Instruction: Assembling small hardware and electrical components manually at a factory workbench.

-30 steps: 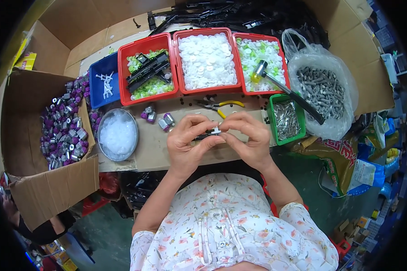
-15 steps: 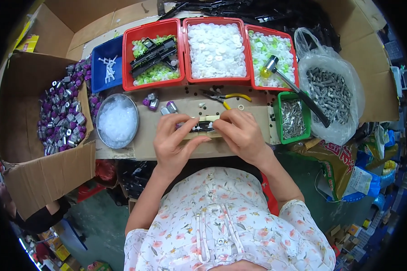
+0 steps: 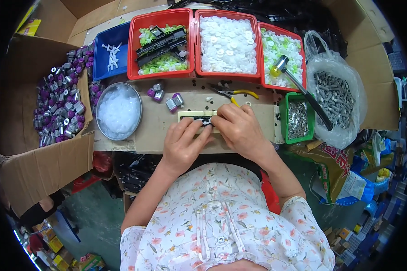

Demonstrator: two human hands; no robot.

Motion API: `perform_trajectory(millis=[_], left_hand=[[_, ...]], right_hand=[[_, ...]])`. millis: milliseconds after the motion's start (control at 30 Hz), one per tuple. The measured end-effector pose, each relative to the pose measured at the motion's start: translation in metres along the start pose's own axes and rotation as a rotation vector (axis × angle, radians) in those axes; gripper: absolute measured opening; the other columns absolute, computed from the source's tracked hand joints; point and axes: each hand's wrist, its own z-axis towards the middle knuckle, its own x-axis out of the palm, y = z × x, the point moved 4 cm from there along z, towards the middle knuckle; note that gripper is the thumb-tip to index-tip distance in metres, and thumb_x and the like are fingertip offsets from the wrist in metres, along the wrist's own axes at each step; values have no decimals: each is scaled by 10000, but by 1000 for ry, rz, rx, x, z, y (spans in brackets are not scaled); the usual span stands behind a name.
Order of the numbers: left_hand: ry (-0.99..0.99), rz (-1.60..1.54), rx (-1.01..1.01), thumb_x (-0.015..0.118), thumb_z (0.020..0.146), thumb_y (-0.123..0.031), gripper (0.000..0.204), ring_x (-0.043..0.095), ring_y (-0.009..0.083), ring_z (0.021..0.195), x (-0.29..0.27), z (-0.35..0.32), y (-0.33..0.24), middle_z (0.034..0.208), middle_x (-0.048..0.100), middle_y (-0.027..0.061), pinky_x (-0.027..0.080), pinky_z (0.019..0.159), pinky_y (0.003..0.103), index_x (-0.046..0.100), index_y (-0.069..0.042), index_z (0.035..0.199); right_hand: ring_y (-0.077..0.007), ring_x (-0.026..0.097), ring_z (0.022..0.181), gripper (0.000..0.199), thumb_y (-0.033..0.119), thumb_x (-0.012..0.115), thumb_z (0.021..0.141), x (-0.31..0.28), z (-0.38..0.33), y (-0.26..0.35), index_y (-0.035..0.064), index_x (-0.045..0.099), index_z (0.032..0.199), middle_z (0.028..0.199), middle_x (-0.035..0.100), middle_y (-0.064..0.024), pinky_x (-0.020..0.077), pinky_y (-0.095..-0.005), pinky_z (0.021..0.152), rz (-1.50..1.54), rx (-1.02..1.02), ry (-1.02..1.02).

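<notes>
A long black plastic part (image 3: 192, 118) with small white pieces lies in a cream-coloured block (image 3: 182, 114) on the bench in front of me. My left hand (image 3: 182, 143) curls around its near side, fingertips pressed to the black part. At the right end, my right hand (image 3: 240, 130) is closed in a pinch over the part; its fingers hide what is between them. Just beyond the block lie yellow-handled pliers (image 3: 244, 94) and several silver-and-purple small motors (image 3: 172, 105).
Red bins (image 3: 192, 43) of white and green plastic pieces line the back, beside a blue bin (image 3: 97, 52). A round bowl (image 3: 139, 113) stands left. A hammer (image 3: 309, 98) leans across a green bin (image 3: 283, 119) of metal pins, near a bag (image 3: 357, 119) of grey parts. An open carton (image 3: 45, 169) holds motors.
My left hand's fingers have closed in from a spread pose onto the black part. My right hand stays pinched at its right end. The whole view has shifted slightly.
</notes>
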Motion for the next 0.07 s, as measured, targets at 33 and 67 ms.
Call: perform_trajectory(millis=[33,67], left_hand=[[15,14,26,767,747,-196,313,583,264,999,2,-1,1,1037,633,80,455,790,395,716,-69,1029],[32,33,43,755,759,-201,324,580,268,1010,4,-2,1,1061,630,89,452,803,393,713,-77,1056]], right_hand=[[-215,590,840,167,87,664,784,0,1,1,71,646,949,875,563,-46,384,-365,727,-6,5,25],[-218,589,844,171,90,666,783,-1,2,2,72,646,952,876,562,-45,383,-370,737,-13,12,50]])
